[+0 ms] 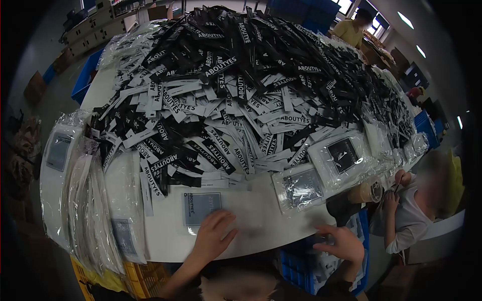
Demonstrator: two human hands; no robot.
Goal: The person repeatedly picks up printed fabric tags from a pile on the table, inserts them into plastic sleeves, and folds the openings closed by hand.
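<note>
My left hand (215, 236) rests at the lower right edge of a clear bag with a grey-blue printed panel (201, 208), its fingers bent and somewhat apart. My right hand (342, 243) is off the table's front edge, above a blue crate (296, 266), fingers spread and nothing seen in them. A large heap of black and white printed strips (221, 67) covers the table (266, 236) beyond my hands. Stacked clear bags (301, 188) lie to the right, and one with a black panel (341, 155) sits behind them.
Long rows of plastic-wrapped packs (85, 200) line the left side. A yellow crate (145, 278) stands below the front edge. A cup (371, 190) and a dark object are at the right edge. One person (401, 215) is at the right, another (349, 31) behind the heap.
</note>
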